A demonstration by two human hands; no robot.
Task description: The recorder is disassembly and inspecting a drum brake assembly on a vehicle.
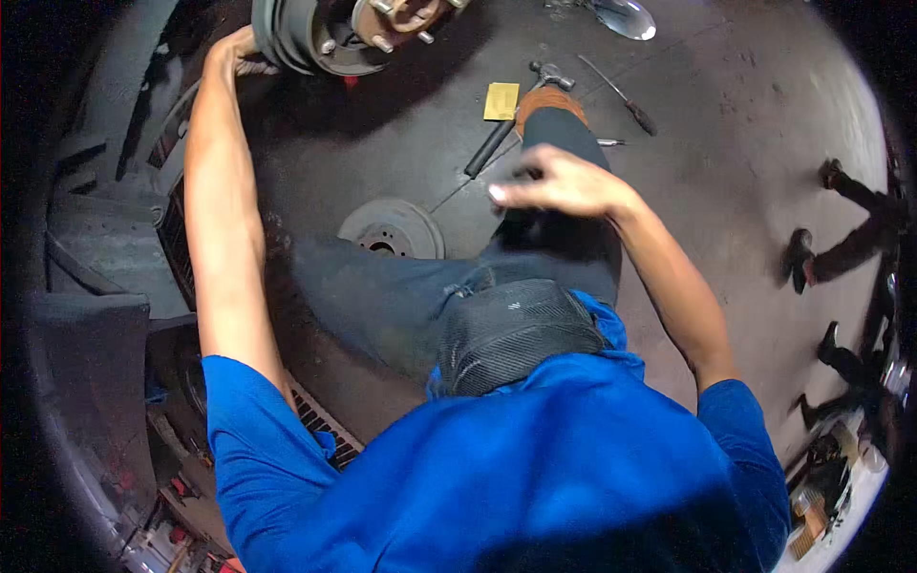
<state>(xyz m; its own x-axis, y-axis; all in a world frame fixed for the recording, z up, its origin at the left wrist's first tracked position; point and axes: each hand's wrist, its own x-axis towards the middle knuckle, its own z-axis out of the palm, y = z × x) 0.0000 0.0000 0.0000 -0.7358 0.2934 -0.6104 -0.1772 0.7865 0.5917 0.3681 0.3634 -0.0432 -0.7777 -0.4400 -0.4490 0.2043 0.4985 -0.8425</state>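
At the waist sits a black pouch [516, 334], its contents out of sight. The right hand [564, 186] hangs over the right thigh, thumb and forefinger apart at the tips; blur leaves it unclear whether anything is between them. Beyond the left thigh a drum [420, 224] lies on the floor [334, 162], partly covered by the leg. The left hand [241, 50] reaches up to the rim of the hub [315, 43], at the upper left; its fingers go behind, so I cannot tell their grip. The hub's studs stand bare with no wheel on them, so the job looks part-done, with refitting probably left. Past the drum lie a hammer [490, 148], a yellow card [501, 101] and a screwdriver [630, 107]. Farther, a silver dish [626, 17] shows no contents I can make out. At far right are other people's legs [864, 229].
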